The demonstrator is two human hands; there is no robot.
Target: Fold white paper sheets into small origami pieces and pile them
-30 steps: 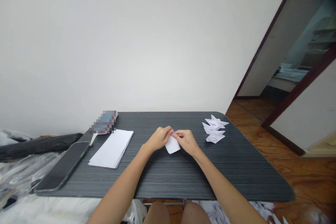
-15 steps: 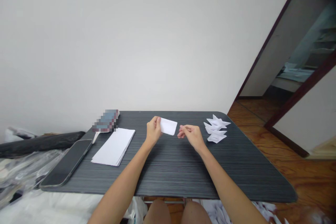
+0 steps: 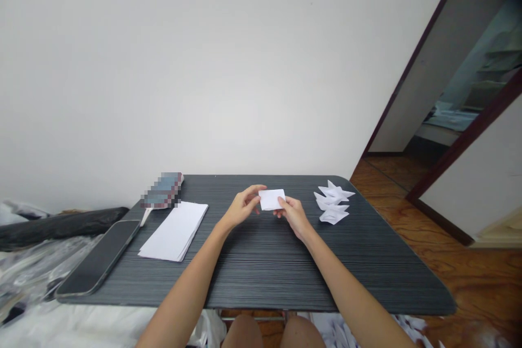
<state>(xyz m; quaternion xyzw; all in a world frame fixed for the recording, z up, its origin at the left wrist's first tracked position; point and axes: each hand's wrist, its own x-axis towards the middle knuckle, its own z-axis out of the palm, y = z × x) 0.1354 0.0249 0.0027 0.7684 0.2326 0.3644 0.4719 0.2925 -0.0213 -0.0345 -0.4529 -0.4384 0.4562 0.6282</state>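
Note:
A small folded white paper (image 3: 272, 199) is held above the dark table (image 3: 261, 272) between both hands. My left hand (image 3: 243, 209) pinches its left edge, thumb and fingers curled round it. From the other side my right hand (image 3: 292, 214) grips the paper's right lower edge with closed fingers. A stack of flat white sheets (image 3: 174, 230) lies to the left of my left hand. Several folded white paper shapes (image 3: 333, 202) lie in a small pile to the right of my right hand.
A black phone (image 3: 98, 257) lies face up at the table's left edge. A blurred-out object with a white handle (image 3: 161, 191) sits at the back left. Wooden floor and a doorway (image 3: 448, 98) are on the right. Paper scraps lie on the floor below the table's front edge.
A second ago both hands pressed the paper low near the table. My left hand then lifted it alone, and now my right hand has come back to grip it too.

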